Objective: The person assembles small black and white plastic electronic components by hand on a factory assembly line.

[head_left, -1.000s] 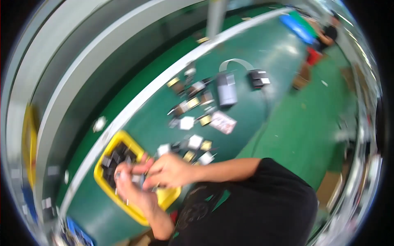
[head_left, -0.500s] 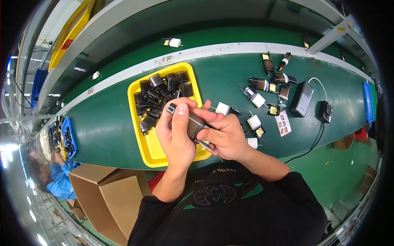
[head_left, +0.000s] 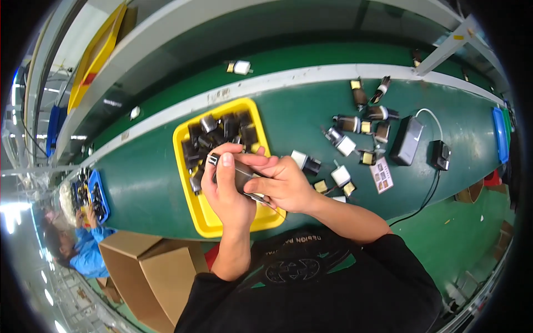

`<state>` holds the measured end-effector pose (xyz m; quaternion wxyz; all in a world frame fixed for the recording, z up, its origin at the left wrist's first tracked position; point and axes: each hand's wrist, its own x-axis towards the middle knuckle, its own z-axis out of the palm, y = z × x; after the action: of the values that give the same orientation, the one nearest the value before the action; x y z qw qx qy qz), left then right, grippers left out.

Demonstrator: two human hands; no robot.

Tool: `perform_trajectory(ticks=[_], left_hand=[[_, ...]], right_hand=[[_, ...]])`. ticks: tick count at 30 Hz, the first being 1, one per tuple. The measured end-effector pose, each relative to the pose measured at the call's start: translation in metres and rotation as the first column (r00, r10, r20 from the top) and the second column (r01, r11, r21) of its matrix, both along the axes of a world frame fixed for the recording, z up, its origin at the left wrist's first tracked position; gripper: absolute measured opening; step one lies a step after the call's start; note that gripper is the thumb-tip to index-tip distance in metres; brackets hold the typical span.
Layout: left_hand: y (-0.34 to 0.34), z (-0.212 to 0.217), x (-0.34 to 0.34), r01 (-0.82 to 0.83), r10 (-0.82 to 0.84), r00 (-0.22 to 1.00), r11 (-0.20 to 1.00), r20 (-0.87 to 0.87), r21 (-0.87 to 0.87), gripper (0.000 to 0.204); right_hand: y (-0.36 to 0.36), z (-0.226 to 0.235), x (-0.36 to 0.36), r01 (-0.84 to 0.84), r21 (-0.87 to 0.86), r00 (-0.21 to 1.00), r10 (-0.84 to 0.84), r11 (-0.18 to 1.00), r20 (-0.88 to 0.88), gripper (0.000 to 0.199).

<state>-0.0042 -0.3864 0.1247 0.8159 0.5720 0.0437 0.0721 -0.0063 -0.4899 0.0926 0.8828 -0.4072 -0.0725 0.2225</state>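
Observation:
Both my hands meet over the right side of a yellow tray [head_left: 202,219] heaped with dark translucent casings [head_left: 226,127]. Between them is a dark brown translucent casing [head_left: 242,175] with a small black nozzle-like end. My left hand [head_left: 229,197] wraps round it, thumb on top near that end. My right hand [head_left: 288,186] pinches its other end between thumb and fingers. A thin strip or wire [head_left: 265,201] sticks out below the right fingers; its exact kind is unclear. The fingers hide part of the casing.
Right of my hands lie several white-capped dark assemblies [head_left: 341,176], a printed card [head_left: 382,175], a dark rectangular box [head_left: 408,141] and a cabled black adapter [head_left: 440,155]. An open cardboard box [head_left: 172,272] stands below left. A person in blue [head_left: 89,250] works at far left.
My hands have moved left with the casing, relative to the tray and the parts on the right. The grip looks much the same. The whole view has shifted slightly.

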Motion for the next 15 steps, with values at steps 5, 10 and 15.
perform_trajectory(ticks=[5,10,15], left_hand=[[0.019,-0.047,0.011,0.123,-0.113,0.981,0.991,-0.157,0.056,0.038],[0.074,-0.078,-0.007,-0.066,0.074,0.997,0.877,0.002,0.476,0.025],[0.139,-0.089,-0.015,-0.187,0.198,0.974,0.406,0.114,0.895,0.029]], right_hand=[[-0.023,-0.029,0.025,-0.120,-0.415,0.993,0.106,0.902,-0.057,0.023],[-0.078,-0.038,0.087,0.335,-0.882,0.941,-0.066,0.331,0.332,0.047],[-0.134,-0.068,0.186,0.399,-0.878,0.904,-0.276,0.265,0.327,0.042]])
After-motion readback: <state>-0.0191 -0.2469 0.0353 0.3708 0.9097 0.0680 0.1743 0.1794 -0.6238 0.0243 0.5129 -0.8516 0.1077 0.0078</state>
